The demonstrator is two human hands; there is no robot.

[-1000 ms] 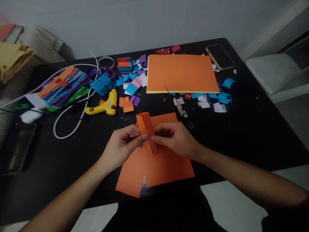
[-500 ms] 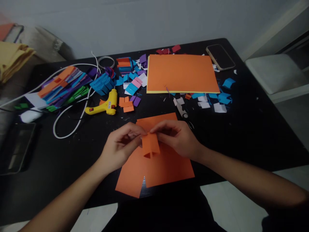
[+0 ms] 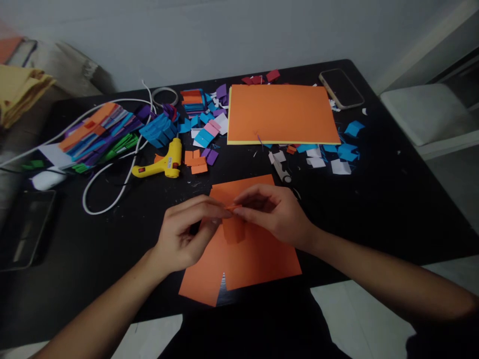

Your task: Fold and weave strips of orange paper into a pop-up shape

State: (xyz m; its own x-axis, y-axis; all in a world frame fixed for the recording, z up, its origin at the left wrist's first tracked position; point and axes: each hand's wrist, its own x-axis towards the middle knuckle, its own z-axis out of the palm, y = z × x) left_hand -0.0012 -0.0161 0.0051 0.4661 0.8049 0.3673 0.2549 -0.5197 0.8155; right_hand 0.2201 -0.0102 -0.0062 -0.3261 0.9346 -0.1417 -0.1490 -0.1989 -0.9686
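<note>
A small folded orange paper piece (image 3: 234,230) is held up between my two hands, above larger orange sheets (image 3: 262,259) lying on the black table. My left hand (image 3: 190,229) has its fingertips closed on the upper left edge of the piece. On its upper right edge, my right hand (image 3: 275,212) pinches it between thumb and fingers. The piece blends with the sheets behind it, so its exact folds are hard to see.
A yellow glue gun (image 3: 162,162) and looped white cable (image 3: 87,192) lie left of centre. Behind are stacked coloured strips (image 3: 101,134), orange sheets on yellow (image 3: 282,114), scissors (image 3: 281,172), paper scraps (image 3: 348,152) and a phone (image 3: 341,89). A dark case (image 3: 32,224) lies far left.
The folded orange piece has tilted, and its open lower end no longer shows. My left fingers have moved slightly right over its top edge. My right hand is nearly unmoved.
</note>
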